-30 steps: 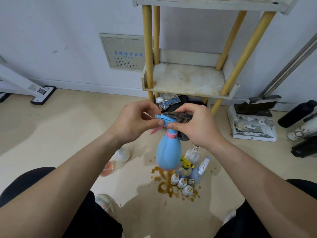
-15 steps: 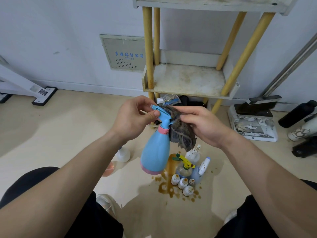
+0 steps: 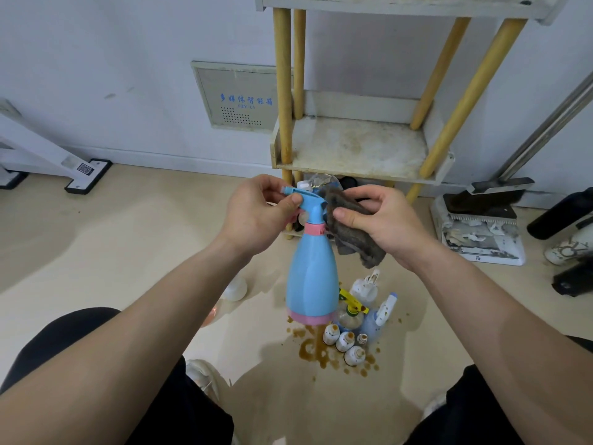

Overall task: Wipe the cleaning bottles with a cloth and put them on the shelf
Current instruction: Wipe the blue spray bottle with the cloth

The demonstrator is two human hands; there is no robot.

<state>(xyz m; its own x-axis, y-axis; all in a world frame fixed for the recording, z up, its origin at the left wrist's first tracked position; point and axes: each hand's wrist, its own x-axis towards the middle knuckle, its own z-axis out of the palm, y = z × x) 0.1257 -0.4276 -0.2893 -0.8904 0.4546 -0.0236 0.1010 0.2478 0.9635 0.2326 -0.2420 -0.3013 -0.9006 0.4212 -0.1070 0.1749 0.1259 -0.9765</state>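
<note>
A light-blue plastic spray bottle with a pink collar and pink base band hung in the air in front of the person, above the floor and lower than the shelf board. Its long axis ran nearly vertical, base down and slightly toward the camera, and its blue trigger head pointed its nozzle to the left. The left hand was closed on that spray head, thumb pressed on the top near the nozzle and fingers curled behind it, carrying the bottle's weight. The right hand gripped a dark grey-brown crumpled cloth, thumb on top, and the cloth touched the right side of the bottle's neck just beside the pink collar, its loose end hanging down. Directly beneath the bottle, a brown liquid puddle spread over the beige floor, and in it stood a cluster of small white bottles with brown caps, a clear sprayer with a yellow-green trigger and two white spray bottles. Behind the hands stood a worn white shelf with yellow wooden posts, its lower board stained and bare. To the right a dirty white tray lay on the floor near black and white bottles at the edge of view. A grey wall panel with blue characters sat left of the shelf.
</note>
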